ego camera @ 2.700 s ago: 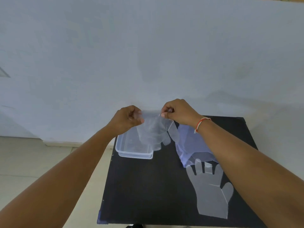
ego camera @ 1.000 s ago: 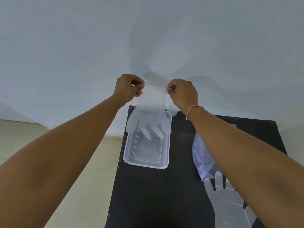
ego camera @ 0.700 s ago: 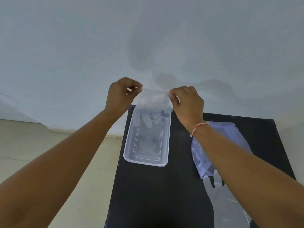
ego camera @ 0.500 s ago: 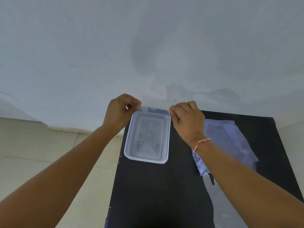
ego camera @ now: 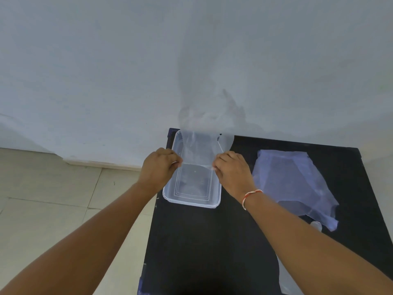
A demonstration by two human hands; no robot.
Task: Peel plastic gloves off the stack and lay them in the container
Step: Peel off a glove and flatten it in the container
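Note:
A clear plastic glove [ego camera: 200, 145] stretches over the far half of the clear rectangular container [ego camera: 170, 195], its fingers pointing away toward the wall. My left hand [ego camera: 158, 169] pinches the glove's cuff at the container's left rim. My right hand [ego camera: 231, 169] pinches the cuff's other corner at the right rim. The stack of gloves [ego camera: 289, 279] lies at the table's near right, mostly hidden behind my right forearm.
The container sits at the far left corner of a black table [ego camera: 202, 241]. A bluish plastic bag [ego camera: 293, 184] lies crumpled to the right of it. A white wall [ego camera: 191, 60] rises just behind the table, and tiled floor [ego camera: 53, 199] lies to the left.
Both hands have come down from above the container's far end and drawn toward me, so the glove that hung from them now lies over the container's far half.

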